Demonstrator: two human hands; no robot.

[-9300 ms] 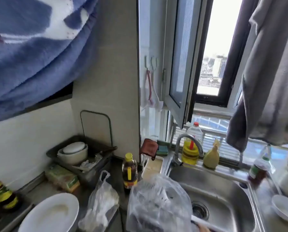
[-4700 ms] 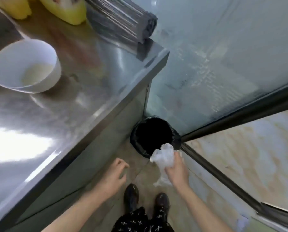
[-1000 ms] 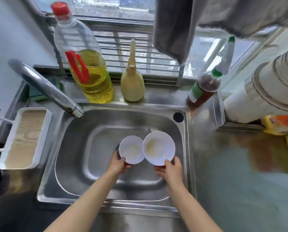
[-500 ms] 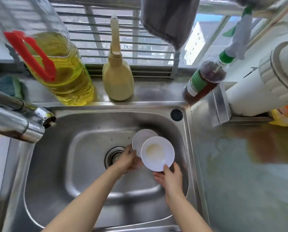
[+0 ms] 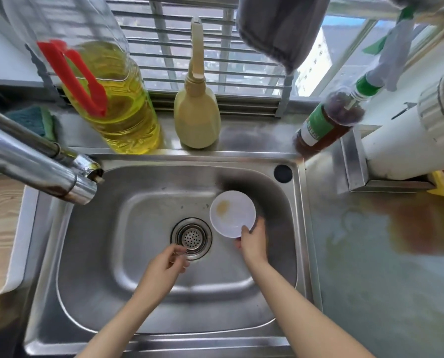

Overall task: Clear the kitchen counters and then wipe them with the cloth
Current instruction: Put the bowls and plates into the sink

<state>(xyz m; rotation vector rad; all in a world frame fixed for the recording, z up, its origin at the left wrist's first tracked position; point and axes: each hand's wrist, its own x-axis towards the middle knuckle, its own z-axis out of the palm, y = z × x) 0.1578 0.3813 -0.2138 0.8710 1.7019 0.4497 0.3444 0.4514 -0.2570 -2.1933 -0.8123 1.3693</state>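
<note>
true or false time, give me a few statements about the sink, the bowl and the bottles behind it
1. The right hand holds the white bowl by its rim inside the sink. True.
2. The left hand also holds the bowl. False: its fingers are loosely curled on nothing, near the drain strainer.
3. The bowl is clean. False: a yellowish smear shows inside it.
4. The oil bottle stands left of the cream bottle. True.
5. The counter right of the sink bears a brown stain. True.

white bowl (image 5: 232, 213), yellow oil bottle (image 5: 117, 109) with red handle, steel-grey sink (image 5: 112, 254)
</note>
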